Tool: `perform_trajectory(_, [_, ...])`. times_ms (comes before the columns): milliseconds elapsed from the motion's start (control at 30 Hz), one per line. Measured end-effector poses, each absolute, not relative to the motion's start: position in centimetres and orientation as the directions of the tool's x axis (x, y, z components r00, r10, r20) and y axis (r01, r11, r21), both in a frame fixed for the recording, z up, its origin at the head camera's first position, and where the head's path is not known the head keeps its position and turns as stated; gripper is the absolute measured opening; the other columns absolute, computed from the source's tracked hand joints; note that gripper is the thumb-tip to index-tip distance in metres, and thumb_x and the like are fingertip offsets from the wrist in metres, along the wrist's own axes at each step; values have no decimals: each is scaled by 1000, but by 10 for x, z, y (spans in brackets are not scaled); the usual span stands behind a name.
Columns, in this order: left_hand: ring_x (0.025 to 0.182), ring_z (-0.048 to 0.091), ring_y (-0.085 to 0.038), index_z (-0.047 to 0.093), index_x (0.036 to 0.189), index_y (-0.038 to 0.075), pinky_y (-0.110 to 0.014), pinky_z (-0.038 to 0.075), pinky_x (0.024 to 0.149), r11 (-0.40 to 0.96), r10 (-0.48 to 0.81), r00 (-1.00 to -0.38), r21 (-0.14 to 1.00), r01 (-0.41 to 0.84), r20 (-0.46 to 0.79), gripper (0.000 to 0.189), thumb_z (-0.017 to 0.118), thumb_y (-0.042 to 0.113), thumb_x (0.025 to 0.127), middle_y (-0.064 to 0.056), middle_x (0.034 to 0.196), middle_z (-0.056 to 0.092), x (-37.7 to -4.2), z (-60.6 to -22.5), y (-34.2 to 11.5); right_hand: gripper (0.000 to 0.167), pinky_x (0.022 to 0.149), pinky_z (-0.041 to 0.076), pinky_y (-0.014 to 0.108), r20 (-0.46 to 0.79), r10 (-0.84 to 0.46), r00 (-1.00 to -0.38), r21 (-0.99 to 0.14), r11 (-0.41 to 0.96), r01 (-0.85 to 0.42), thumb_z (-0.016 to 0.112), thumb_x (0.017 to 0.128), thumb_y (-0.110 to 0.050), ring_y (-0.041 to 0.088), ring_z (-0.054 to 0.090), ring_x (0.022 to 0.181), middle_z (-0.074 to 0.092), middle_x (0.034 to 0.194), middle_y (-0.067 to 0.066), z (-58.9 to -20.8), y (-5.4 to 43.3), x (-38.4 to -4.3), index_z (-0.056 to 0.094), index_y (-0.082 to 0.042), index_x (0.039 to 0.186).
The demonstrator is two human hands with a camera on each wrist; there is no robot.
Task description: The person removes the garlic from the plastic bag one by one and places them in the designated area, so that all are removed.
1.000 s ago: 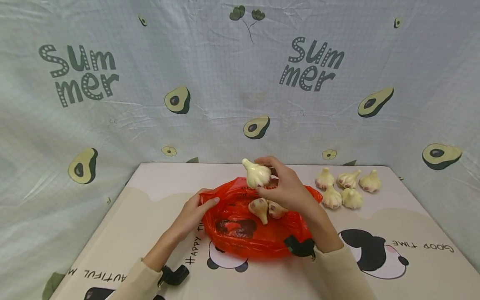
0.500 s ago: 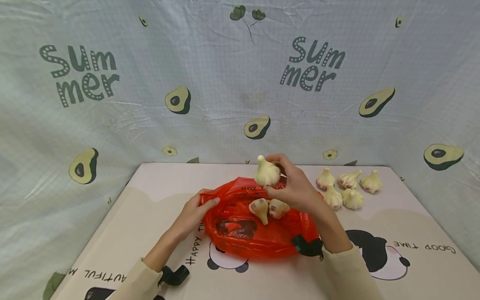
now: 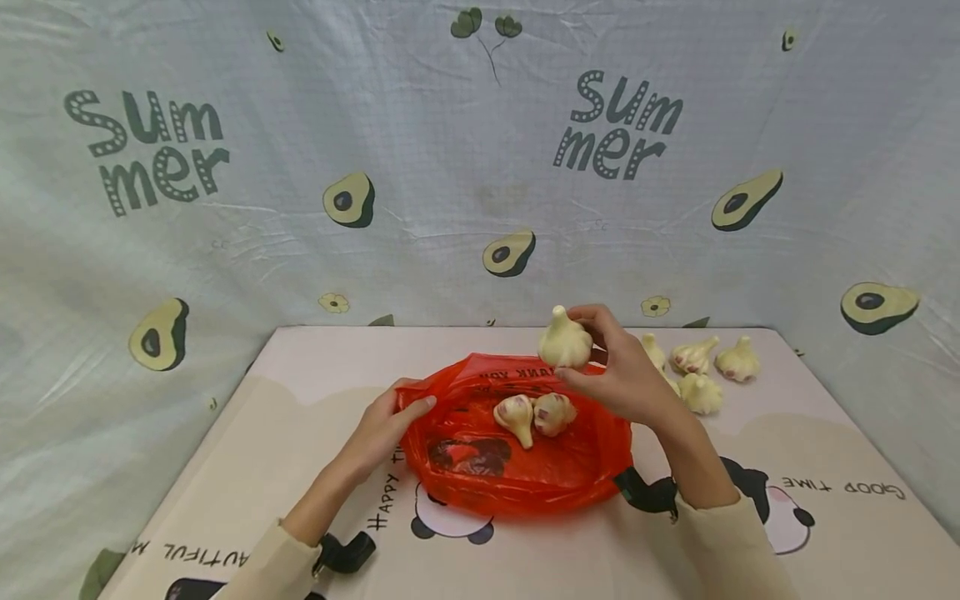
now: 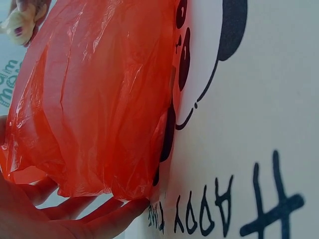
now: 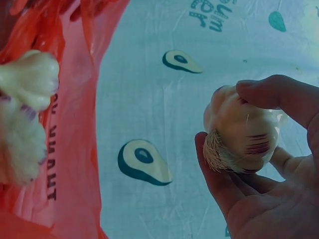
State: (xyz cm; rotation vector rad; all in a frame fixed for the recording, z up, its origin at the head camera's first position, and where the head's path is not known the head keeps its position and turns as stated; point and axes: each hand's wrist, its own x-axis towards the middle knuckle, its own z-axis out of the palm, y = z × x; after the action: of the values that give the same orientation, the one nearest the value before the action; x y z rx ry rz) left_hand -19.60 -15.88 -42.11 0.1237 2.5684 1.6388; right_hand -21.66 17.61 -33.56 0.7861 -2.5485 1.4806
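In the head view my right hand [image 3: 626, 375] grips a garlic bulb [image 3: 565, 340] above the back right rim of a red plastic bag [image 3: 517, 492]. The right wrist view shows thumb and fingers around that bulb [image 5: 244, 129], its root tuft facing the camera. My left hand [image 3: 382, 425] holds the bag's left rim, thumb inside and fingers outside; the left wrist view shows those fingers behind the red film [image 4: 99, 99]. Two garlic bulbs, one left [image 3: 515, 417] and one right [image 3: 553, 414], lie inside the open bag, touching each other.
Several more garlic bulbs [image 3: 701, 393] sit on the table at the back right, some partly hidden by my right hand. The printed tabletop [image 3: 315, 433] meets a hanging avocado-pattern cloth [image 3: 420, 275] at the back. A dark object [image 3: 191, 588] lies at the lower left.
My right hand has carried the garlic bulb rightward over the bag, and the bulb has turned from tilted to stem-up. My left hand keeps holding the rim.
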Motion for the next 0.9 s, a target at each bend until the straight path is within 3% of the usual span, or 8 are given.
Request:
perform_trajectory(167, [125,64,-28,54,141,11,-46,56,105,425,113,-993,905,22,-29,46,58,38,103,-12,139,65,-196,-421,-160,68,107,52,50,349,-341,-873,-772,423,-474,78,89,-4,35,60,127,54,144,19,-336,186,-215,38,-3,144])
perform_trajectory(267, [126,64,-29,54,141,11,-46,56,106,423,114,-993,906,20,-31,47,58,37,103,-12,140,65,-195,-421,-160,69,106,54,32,366,-319,-875,-769,426,-477,79,88,-4,34,58,129,54,143,19,-335,192,-213,38,-1,144])
perform_trajectory(400, [126,64,-28,54,141,11,-46,56,106,418,114,-993,908,16,-35,46,58,37,103,-11,139,65,-195,-421,-159,69,100,47,9,382,-295,-876,-771,421,-477,79,88,-4,33,56,130,54,143,20,-333,202,-209,38,1,143])
perform_trajectory(500, [126,64,-29,54,141,11,-46,56,106,415,120,-992,910,19,-34,46,58,37,103,-12,139,65,-195,-422,-159,68,98,46,6,395,-277,-876,-773,415,-480,78,88,-3,28,57,126,54,142,21,-333,210,-207,38,2,142])
perform_trajectory(700, [125,64,-27,54,140,11,-46,55,107,413,124,-992,911,25,-29,46,58,38,103,-11,137,66,-195,-422,-159,68,97,46,4,431,-237,-871,-769,409,-492,76,88,3,1,55,118,52,139,19,-334,230,-204,36,3,143])
perform_trajectory(900, [124,64,-27,55,140,11,-47,55,107,415,126,-991,910,23,-33,46,58,38,103,-11,137,66,-196,-422,-159,74,96,47,3,456,-200,-867,-757,426,-496,76,86,7,-2,56,116,52,135,-1,-337,255,-203,35,1,148])
